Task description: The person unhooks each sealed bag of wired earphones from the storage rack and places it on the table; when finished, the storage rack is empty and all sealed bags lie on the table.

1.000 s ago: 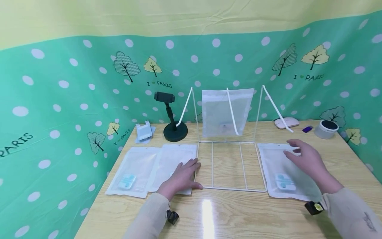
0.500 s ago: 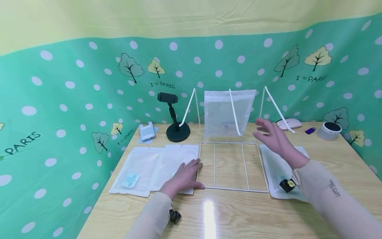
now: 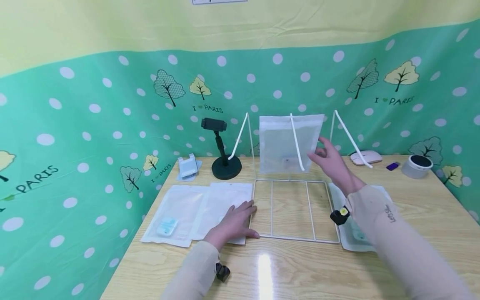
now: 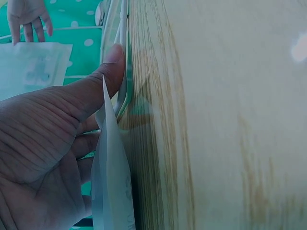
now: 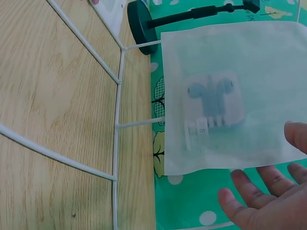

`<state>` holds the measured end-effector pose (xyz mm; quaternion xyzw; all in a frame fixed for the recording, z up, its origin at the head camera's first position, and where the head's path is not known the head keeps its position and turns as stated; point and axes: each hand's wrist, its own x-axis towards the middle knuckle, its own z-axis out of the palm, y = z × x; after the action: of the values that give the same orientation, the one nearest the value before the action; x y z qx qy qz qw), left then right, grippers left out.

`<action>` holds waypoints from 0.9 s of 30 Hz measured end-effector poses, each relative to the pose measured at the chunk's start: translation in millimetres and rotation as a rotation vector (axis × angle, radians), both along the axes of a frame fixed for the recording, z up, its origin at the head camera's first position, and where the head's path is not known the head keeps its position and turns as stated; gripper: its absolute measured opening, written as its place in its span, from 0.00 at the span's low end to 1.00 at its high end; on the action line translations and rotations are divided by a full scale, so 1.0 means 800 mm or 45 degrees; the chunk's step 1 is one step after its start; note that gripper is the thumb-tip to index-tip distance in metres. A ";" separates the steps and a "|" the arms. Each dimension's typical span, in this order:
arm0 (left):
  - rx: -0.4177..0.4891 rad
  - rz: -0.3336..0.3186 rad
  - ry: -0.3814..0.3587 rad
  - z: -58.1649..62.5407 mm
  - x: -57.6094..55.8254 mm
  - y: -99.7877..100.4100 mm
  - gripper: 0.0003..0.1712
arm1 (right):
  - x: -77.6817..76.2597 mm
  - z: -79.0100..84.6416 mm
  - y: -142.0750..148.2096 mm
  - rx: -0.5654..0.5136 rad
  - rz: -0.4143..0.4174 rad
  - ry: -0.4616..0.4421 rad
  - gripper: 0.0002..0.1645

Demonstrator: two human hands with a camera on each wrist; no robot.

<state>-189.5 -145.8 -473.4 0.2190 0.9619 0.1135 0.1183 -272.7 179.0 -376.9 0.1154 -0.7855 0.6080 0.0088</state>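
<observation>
A white wire rack [image 3: 294,238] stands on the table, with several arms slanting forward from its top. From its middle arm hangs a translucent zip bag [image 3: 277,143]; a boxed pair of earphones [image 5: 213,98] shows through it in the right wrist view. My right hand [image 3: 331,162] is at the bag's right edge, thumb and fingers apart around that edge without pinching it. With spread fingers my left hand [image 3: 234,223] rests at the rack's left side, its thumb touching the front corner. Under it lies another zip bag [image 3: 228,196], partly hidden.
Another zip bag [image 3: 176,212] lies at the left, and one more bag [image 3: 360,237] lies under my right forearm. Behind stand a black phone stand [image 3: 226,166] and a light-blue holder [image 3: 187,166]. A mouse [image 3: 365,157], a purple item [image 3: 392,166] and a round speaker-like device [image 3: 417,166] sit back right.
My right hand has moved left and forward from above the right-hand bag to the hanging bag's right edge. The left hand stays at the rack. The head view has shifted slightly.
</observation>
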 end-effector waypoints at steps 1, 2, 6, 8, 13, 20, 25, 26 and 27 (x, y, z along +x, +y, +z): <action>0.002 0.001 -0.002 0.000 0.000 0.001 0.53 | 0.000 0.000 -0.001 0.002 -0.018 -0.011 0.43; 0.002 0.002 -0.002 -0.001 0.000 0.001 0.53 | -0.001 0.001 -0.002 0.008 -0.037 -0.018 0.42; 0.000 0.002 0.002 -0.001 0.001 0.003 0.53 | 0.000 0.002 -0.003 0.018 -0.079 -0.012 0.36; -0.004 0.002 0.005 -0.001 0.001 0.004 0.53 | 0.002 0.002 -0.003 0.023 -0.084 -0.009 0.32; -0.011 0.006 0.000 0.001 0.002 0.004 0.53 | 0.008 0.004 0.000 0.014 -0.061 -0.021 0.28; -0.005 0.004 -0.004 0.002 0.002 0.003 0.53 | 0.021 0.008 0.007 -0.041 0.033 0.008 0.28; -0.005 0.001 -0.002 0.000 0.001 0.002 0.54 | 0.036 0.010 0.013 -0.011 0.054 0.014 0.29; -0.005 0.000 -0.001 0.000 0.001 0.002 0.54 | 0.040 0.010 0.014 0.000 0.057 0.020 0.30; -0.005 0.000 -0.001 0.000 0.001 0.002 0.54 | 0.042 0.009 0.015 0.006 0.063 0.028 0.30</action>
<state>-188.9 -144.2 -473.3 0.2185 0.9620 0.1118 0.1192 -238.8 191.1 -369.6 0.1414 -0.7838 0.6047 0.0022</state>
